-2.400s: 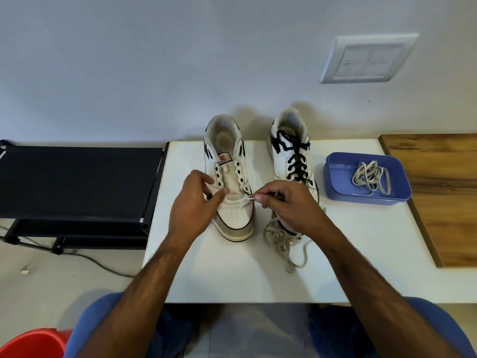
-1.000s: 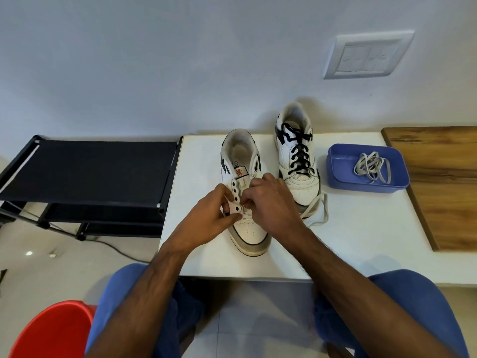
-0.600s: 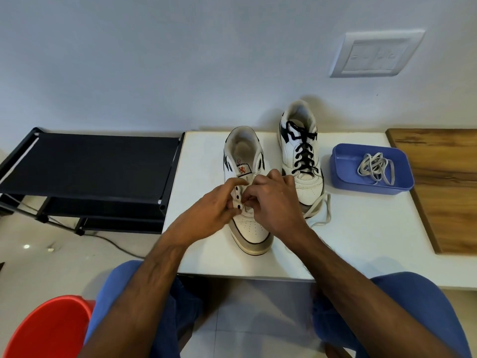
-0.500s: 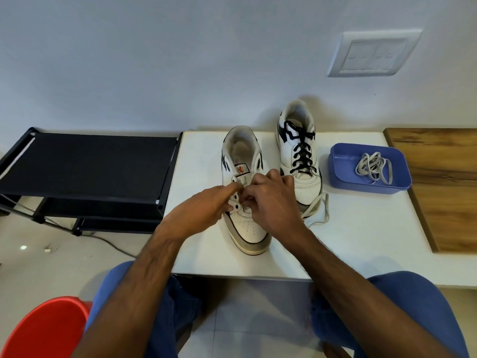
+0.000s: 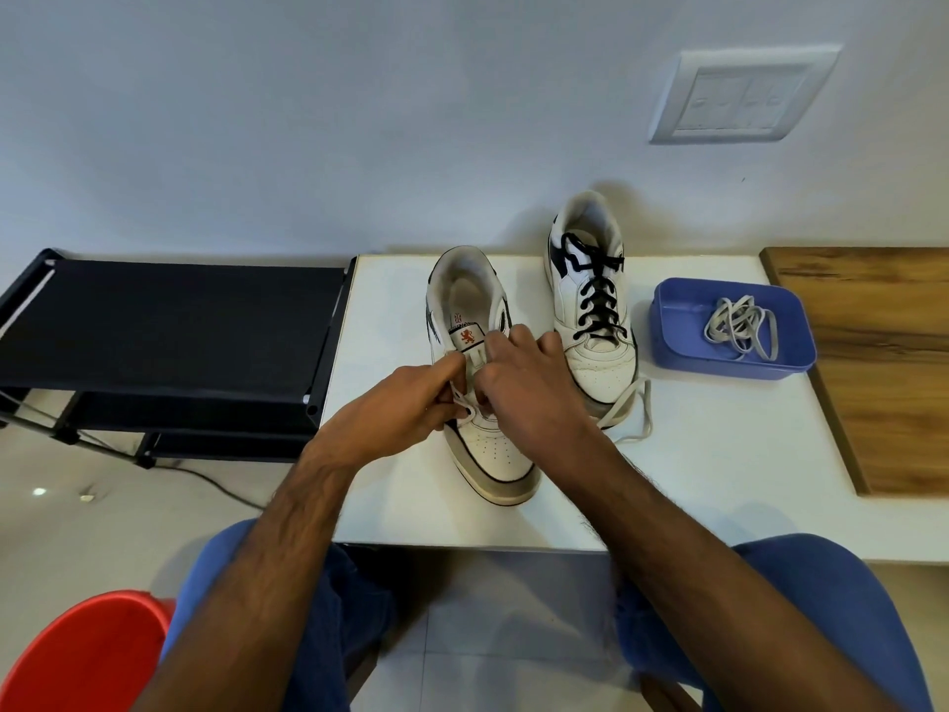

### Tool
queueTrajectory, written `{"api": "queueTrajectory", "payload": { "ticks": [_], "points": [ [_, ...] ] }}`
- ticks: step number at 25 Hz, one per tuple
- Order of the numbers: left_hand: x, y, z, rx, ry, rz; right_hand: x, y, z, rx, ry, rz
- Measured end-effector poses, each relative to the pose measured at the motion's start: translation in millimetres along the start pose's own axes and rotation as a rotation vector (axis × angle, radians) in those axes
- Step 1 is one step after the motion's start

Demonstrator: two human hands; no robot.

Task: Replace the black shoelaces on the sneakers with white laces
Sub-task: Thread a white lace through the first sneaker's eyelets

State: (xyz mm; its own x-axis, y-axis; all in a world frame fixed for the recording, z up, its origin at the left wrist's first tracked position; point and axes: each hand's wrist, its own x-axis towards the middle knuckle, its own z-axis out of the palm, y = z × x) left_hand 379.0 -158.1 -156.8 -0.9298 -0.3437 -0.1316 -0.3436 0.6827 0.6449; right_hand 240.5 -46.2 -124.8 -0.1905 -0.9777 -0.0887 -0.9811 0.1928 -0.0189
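The white worktop (image 5: 719, 480) fills mid-frame, its right end cut off by the frame edge, bare toward its near edge. At centre the near sneaker (image 5: 482, 403) is half hidden by both hands. The left hand (image 5: 405, 403) and right hand (image 5: 529, 388) pinch the white lace (image 5: 464, 398) over its eyelets; fingertip contact is hard to make out. Loose lace (image 5: 631, 408) trails right.

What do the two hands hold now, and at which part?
Both the left hand and right hand pinch the white lace at the near shoe's eyelets; the exact grip is hidden.
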Motion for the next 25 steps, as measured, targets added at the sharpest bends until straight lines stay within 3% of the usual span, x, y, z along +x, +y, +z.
{"api": "queueTrajectory", "payload": {
  "ticks": [3, 13, 25],
  "points": [
    [-1, -5, 1, -0.016, 0.012, 0.0, -2, -1, 0, -0.008, -0.012, -0.071],
    [-4, -6, 1, -0.117, 0.044, -0.044, 0, 16, 8, 0.338, -0.024, -0.052],
    [-5, -5, 5, -0.134, 0.071, -0.079, 4, 17, 7, 0.326, -0.043, -0.064]
  ]
}}
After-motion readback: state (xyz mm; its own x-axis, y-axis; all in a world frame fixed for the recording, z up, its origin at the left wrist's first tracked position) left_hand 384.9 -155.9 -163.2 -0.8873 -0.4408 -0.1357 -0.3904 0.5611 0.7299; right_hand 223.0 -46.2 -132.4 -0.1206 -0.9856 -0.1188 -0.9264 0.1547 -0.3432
